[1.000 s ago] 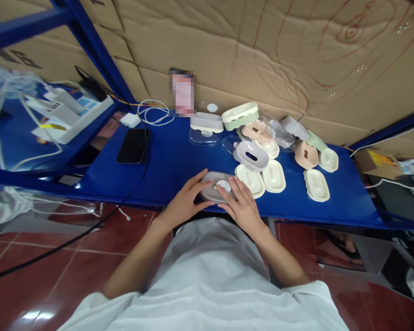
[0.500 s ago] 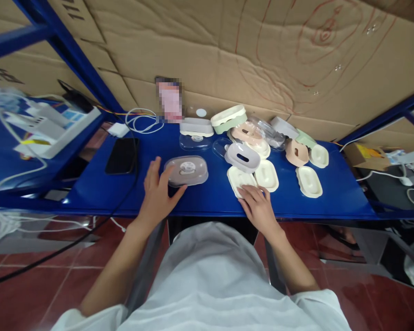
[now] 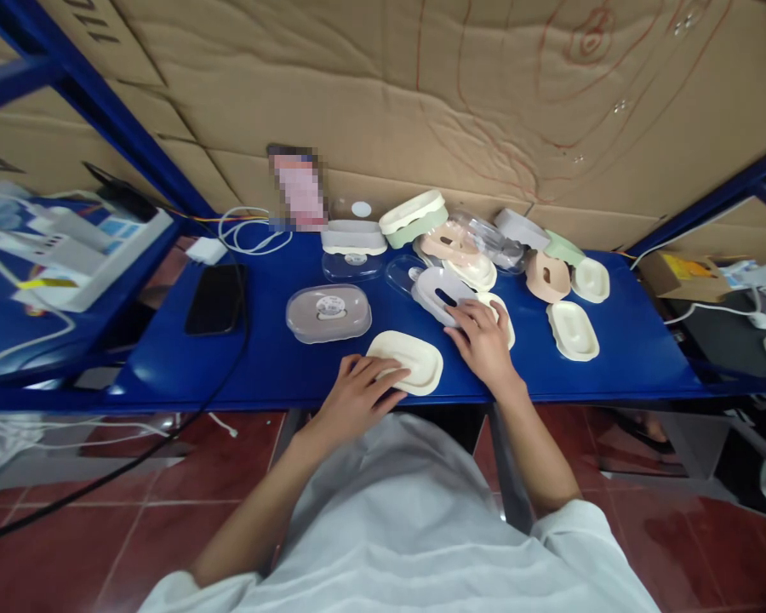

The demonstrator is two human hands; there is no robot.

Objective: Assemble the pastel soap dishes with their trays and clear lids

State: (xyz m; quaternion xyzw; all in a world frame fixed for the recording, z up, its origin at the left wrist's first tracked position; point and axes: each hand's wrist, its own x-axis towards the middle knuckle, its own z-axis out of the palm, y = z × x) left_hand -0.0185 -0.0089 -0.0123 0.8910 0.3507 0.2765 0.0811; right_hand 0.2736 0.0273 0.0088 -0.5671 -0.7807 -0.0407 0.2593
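Observation:
My left hand [image 3: 361, 392] lies over the left end of a cream oval tray [image 3: 414, 353] near the table's front edge, fingers on top and thumb along its near side. My right hand [image 3: 485, 340] closes its fingertips on the right end of a pale grey oval shell with a dark slot [image 3: 429, 298]. Another cream tray [image 3: 505, 317] is partly hidden under that hand. To the left stands a grey oval box with a clear lid [image 3: 328, 315] and a round white label; neither hand touches it.
Behind lie a grey shell [image 3: 356, 236], a green shell [image 3: 418, 228], peach shells [image 3: 547, 277], clear lids [image 3: 488, 243] and further cream trays [image 3: 573, 330]. A black phone [image 3: 214, 298], a white charger [image 3: 207, 249] and cables are at left. Cardboard [image 3: 357, 85] walls the back.
A cream tray has moved left to the front middle, under my left hand. My left hand has left the lidded box. My right hand has shifted to the slotted grey shell.

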